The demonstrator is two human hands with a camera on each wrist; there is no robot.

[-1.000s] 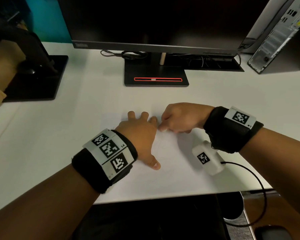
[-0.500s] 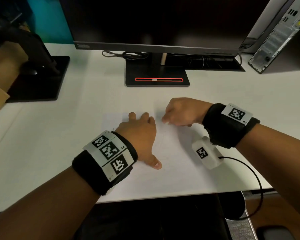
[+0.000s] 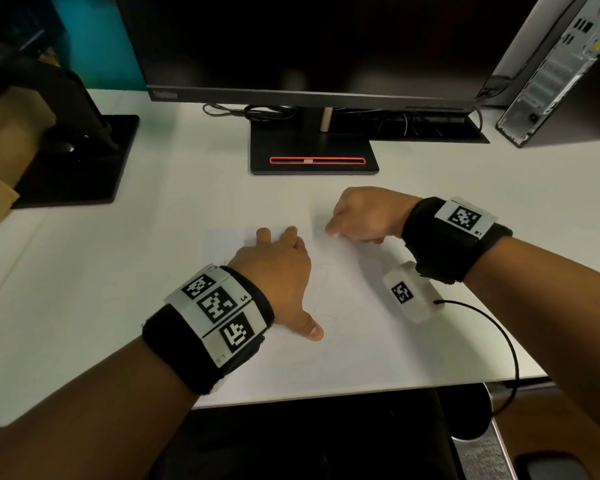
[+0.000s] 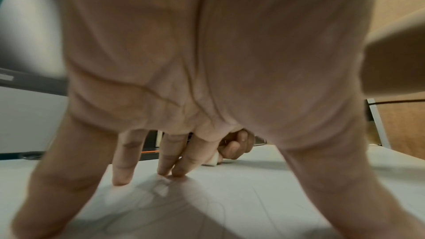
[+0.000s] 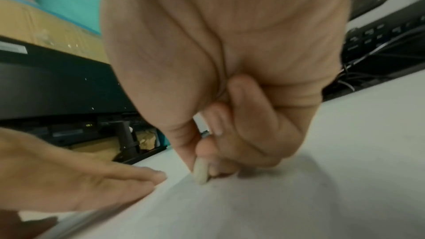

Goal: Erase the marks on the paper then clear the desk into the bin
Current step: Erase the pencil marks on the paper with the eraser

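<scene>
A: Where is your paper (image 3: 343,323)?

B: It lies on the white desk (image 3: 101,271), in front of the monitor stand (image 3: 314,150). Faint pencil marks (image 4: 147,203) show on it.

A: And your left hand (image 3: 274,271)?

B: It is spread, fingers straight, and presses the sheet flat.

A: Your right hand (image 3: 364,214)?

B: Its curled fingers pinch a small white eraser (image 5: 201,172), and its tip touches the paper just beside your left fingertips (image 5: 158,174).
</scene>
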